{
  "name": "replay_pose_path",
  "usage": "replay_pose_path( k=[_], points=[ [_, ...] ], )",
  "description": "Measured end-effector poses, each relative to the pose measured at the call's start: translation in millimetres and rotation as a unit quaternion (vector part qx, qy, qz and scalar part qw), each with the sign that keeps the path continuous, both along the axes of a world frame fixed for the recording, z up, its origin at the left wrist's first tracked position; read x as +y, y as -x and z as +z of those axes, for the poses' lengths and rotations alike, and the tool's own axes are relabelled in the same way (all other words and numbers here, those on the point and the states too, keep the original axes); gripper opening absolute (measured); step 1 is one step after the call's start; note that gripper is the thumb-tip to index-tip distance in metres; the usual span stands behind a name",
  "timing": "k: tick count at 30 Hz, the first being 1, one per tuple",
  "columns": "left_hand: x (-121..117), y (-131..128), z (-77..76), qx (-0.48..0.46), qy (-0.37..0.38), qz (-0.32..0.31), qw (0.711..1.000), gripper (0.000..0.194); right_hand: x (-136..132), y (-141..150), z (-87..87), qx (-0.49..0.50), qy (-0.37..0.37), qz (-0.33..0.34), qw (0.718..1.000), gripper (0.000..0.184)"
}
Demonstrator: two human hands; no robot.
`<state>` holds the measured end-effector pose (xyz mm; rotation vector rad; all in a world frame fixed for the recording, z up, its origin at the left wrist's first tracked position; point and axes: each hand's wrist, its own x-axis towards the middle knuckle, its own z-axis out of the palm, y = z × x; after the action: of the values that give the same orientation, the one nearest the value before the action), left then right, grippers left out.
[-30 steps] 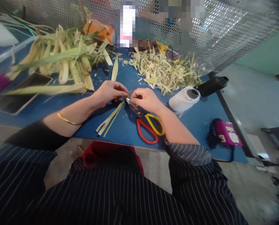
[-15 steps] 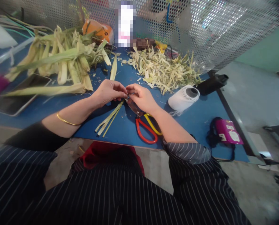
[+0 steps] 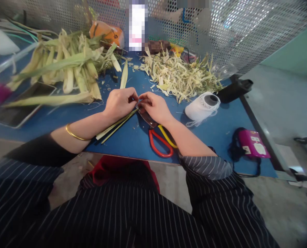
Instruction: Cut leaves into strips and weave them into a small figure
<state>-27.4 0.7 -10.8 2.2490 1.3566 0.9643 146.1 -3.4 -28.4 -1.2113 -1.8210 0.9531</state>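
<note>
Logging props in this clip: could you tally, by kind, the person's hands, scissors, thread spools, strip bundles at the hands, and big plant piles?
Hands: 2 (left hand, right hand)
Scissors: 1
Thread spool: 1
Strip bundle: 1
Plant piles: 2 (husks, shreds)
Total: 7

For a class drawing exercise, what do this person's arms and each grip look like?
Left arm: a dark pinstriped sleeve over a black undersleeve, a thin gold bangle. Right arm: a dark pinstriped sleeve with a greyer turned-up cuff. Left grip and right grip: ungloved.
</note>
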Motion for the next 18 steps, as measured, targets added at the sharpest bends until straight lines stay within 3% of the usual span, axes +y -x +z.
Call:
replay_pose_path(
  k=[9,13,18],
  points=[
    [-3.1,-4.8,-2.2,-0.005,-0.034,-0.011,0.999,0.011,3.1,-0.2,-3.6,0.072,0.036,0.007,0.997,0.014],
    [-3.4,-5.8,0.0,-0.026,-0.014,-0.006,1.000,0.008,3.7,-0.9,-6.4,0.112,0.054,-0.010,0.992,0.009],
    [0.5,-4.6,-1.9,-0.078,0.023,0.006,0.997,0.005,4.7,-3.0,-7.7,0.088,0.048,-0.039,0.994,0.006]
  ],
)
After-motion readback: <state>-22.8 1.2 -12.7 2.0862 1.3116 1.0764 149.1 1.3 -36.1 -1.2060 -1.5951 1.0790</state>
